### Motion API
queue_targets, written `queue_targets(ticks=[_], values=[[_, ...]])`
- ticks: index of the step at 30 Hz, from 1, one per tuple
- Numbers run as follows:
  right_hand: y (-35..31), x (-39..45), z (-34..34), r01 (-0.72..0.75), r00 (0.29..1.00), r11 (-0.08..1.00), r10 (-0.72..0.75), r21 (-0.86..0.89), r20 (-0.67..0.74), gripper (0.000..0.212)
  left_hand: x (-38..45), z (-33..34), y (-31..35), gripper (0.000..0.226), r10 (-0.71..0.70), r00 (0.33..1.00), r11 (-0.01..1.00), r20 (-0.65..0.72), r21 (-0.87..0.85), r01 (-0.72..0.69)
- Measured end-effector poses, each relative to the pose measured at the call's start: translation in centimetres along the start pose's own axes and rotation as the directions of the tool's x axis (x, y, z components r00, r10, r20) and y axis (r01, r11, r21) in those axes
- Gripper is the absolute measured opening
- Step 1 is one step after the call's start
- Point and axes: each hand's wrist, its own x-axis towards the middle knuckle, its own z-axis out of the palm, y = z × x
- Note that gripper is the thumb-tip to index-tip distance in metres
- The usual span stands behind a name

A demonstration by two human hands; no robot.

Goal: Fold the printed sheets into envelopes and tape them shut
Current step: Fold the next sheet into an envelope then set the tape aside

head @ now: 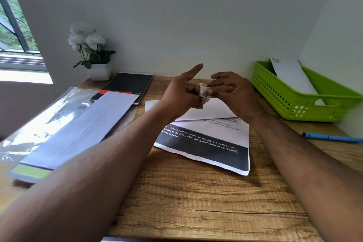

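Both hands are raised above the middle of the wooden table (196, 198). A small roll of tape (204, 91) sits on a finger of my left hand (180, 92), whose index finger points up. My right hand (233, 92) pinches the tape's free end at the top of the roll. Beneath the hands lies a printed sheet (208, 143) with a black band of white text, its upper part folded over to show the white back. A folded white envelope (292, 74) leans in the green basket (294, 102) at the back right.
A stack of white papers (78, 129) lies on a clear plastic sleeve (39, 124) at the left. Behind it are a black notebook (127, 84) and a potted white flower (92, 53). A blue pen (332, 137) lies at the right edge. Walls close the back and right.
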Motion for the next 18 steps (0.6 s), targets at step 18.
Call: queue_targets(ticks=[18], values=[[0.1, 0.2, 0.6, 0.057, 0.998, 0.997, -0.057, 0.046, -0.005, 0.005, 1.0, -0.5, -1.2, 0.046, 0.02, 0.995, 0.994, -0.099, 0.109, -0.009]])
